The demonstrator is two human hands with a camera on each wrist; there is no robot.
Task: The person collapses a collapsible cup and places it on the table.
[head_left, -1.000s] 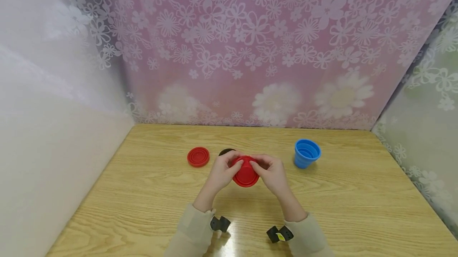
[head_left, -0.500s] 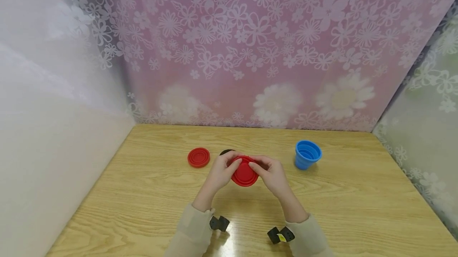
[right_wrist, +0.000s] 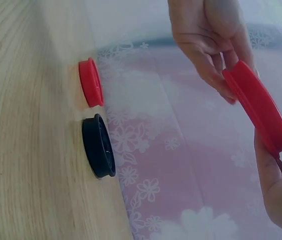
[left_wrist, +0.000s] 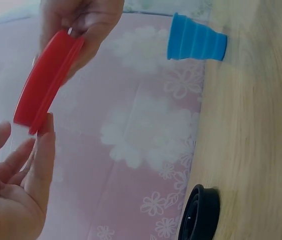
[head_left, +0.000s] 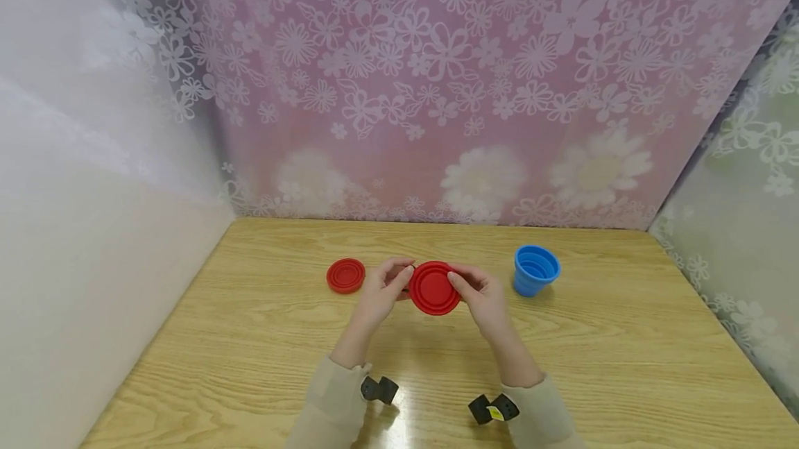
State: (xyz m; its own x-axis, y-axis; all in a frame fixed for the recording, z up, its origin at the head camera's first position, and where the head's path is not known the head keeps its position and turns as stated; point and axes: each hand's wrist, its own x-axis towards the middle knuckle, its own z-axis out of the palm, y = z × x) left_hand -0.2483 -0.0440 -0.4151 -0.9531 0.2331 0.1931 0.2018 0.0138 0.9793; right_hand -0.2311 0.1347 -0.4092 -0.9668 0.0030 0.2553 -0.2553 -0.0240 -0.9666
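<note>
A red collapsible cup [head_left: 435, 288], folded flat, is held up over the table with its round face towards the head camera. My right hand [head_left: 490, 300] pinches its right edge, thumb on the front and fingers behind. My left hand [head_left: 379, 300] is at the cup's left edge; in the left wrist view its fingertips [left_wrist: 46, 122] touch the rim while the thumb stands apart. A black folded cup [right_wrist: 98, 146] rests on the table, mostly hidden behind my left hand in the head view.
A second red folded cup [head_left: 346, 275] lies on the wooden table [head_left: 250, 338] to the left. The blue collapsible cup [head_left: 535, 270] stands expanded at the right. A flowered pink curtain [head_left: 437, 88] closes off the back.
The red cup has moved slightly up and right and turned to face the camera. My left thumb has come off its face to the edge, while the right hand keeps its grip.
</note>
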